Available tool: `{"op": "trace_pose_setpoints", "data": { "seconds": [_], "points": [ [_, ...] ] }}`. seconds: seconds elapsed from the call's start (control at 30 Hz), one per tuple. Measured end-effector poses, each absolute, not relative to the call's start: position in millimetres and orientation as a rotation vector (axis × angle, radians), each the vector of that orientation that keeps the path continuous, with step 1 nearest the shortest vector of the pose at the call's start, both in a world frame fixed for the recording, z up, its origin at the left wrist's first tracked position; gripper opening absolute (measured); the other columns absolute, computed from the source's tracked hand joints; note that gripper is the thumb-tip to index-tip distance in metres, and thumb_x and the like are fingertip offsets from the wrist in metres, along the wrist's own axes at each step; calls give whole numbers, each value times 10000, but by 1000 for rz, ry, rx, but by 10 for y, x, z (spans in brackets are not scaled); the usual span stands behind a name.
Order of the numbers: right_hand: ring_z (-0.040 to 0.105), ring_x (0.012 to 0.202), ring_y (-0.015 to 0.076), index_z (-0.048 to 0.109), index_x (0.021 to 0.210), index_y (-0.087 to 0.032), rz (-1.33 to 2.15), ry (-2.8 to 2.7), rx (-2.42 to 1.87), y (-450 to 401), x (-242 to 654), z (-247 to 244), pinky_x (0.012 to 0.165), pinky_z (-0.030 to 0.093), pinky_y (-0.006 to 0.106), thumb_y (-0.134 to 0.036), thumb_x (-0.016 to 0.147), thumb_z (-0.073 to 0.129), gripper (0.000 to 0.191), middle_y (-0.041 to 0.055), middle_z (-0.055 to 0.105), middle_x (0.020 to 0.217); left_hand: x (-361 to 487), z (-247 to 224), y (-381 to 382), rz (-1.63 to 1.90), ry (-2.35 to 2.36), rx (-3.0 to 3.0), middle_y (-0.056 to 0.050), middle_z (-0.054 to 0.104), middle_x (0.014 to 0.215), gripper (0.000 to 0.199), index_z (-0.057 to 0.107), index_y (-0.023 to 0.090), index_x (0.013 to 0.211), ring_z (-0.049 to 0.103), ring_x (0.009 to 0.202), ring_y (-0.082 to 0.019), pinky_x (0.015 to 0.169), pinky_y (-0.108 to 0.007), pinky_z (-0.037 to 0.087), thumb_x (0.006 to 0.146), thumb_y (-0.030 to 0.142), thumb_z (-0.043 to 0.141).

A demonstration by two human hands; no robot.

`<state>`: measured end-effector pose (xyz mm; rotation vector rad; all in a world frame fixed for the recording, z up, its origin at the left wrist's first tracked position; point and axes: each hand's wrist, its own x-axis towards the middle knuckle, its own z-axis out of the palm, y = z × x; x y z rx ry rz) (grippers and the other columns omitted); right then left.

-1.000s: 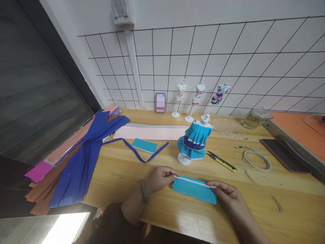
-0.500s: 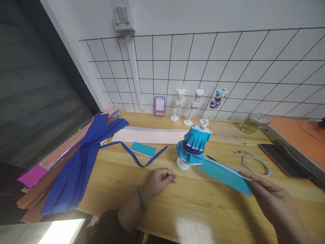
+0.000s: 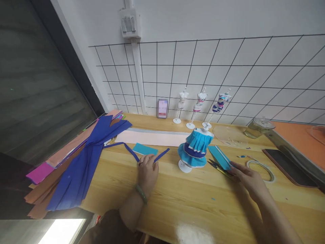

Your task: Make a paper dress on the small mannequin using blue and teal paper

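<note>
My left hand point(image 3: 148, 171) is over the narrow dark blue strip point(image 3: 162, 155), just in front of a small teal piece point(image 3: 146, 149); its fingertips hide part of the strip, and whether they grip it is unclear. On the right, my right hand point(image 3: 245, 174) pinches the near end of a teal strip with a white edge point(image 3: 218, 156). Scissors with yellow handles point(image 3: 220, 168) lie beside that strip, partly under the hand. Between the hands stands a small dress form in a teal and dark blue ruffled dress point(image 3: 195, 149).
Three small white dress forms point(image 3: 200, 101) and a phone point(image 3: 162, 108) stand by the wall. A pale pink strip point(image 3: 152, 137) lies behind. Blue and brown sheets point(image 3: 76, 173) pile up at left. Tape roll point(image 3: 261, 170), dark tablet point(image 3: 289, 167) and glass jar point(image 3: 259, 128) are at right.
My left hand has moved forward and left to the dark blue strip. My right hand has moved left and forward with the teal strip, which is now farther back, and the scissors show more.
</note>
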<state>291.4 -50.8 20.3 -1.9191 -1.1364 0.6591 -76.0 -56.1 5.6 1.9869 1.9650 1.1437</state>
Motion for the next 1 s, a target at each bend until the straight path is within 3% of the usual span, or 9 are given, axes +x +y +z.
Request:
{"op": "trace_pose_setpoints", "data": {
  "seconds": [0.1,0.23,0.43,0.63,0.8,0.9,1.0],
  "points": [
    [662,676,261,621,1175,-103,685,-1159,-2036,-580,2906,243,593,490,340,-446,694,579,592,111,722,735,-767,66,-559,908,2140,1977,-56,633,1089,267,643,234,1053,483,1093,-274,921,-449,357,806,201,548],
    [584,545,220,614,1179,-179,544,-1176,-2110,-746,2844,383,571,452,342,-495,720,552,560,61,702,634,-775,62,-552,729,2204,1992,-68,647,1051,279,628,229,1084,490,1064,-282,891,-461,330,824,214,529],
    [590,559,202,637,1090,-169,586,-1342,-1924,-1045,2612,320,536,451,303,-517,757,531,494,43,655,600,-799,74,-557,666,2171,2034,-56,663,888,248,682,244,915,533,942,-244,860,-443,320,858,160,455],
    [638,751,189,637,1046,-199,641,-1682,-1622,-1390,2135,272,615,526,287,-455,846,486,358,110,659,1025,-944,283,-743,697,1726,2183,-54,674,874,198,694,186,872,560,896,-198,831,-358,380,843,143,502],
    [544,1114,246,553,1222,-253,499,-1981,-1419,-1496,1787,388,921,474,393,-386,858,530,389,108,561,1231,-929,443,-930,550,1214,2395,-50,671,816,196,700,177,833,567,835,-179,791,-326,395,862,184,506],
    [506,1173,254,539,1256,-265,540,-2095,-1378,-1497,1672,418,969,440,410,-380,839,564,434,104,557,1253,-791,464,-994,542,1019,2451,-46,672,804,210,695,172,851,571,820,-166,789,-316,393,876,198,488],
    [591,1039,241,627,1142,-238,717,-2082,-1383,-1513,1638,414,899,480,386,-374,875,510,322,106,645,1114,-640,451,-1011,548,937,2456,-39,681,819,205,686,170,867,577,829,-159,790,-309,390,876,192,483]
  ]
}}
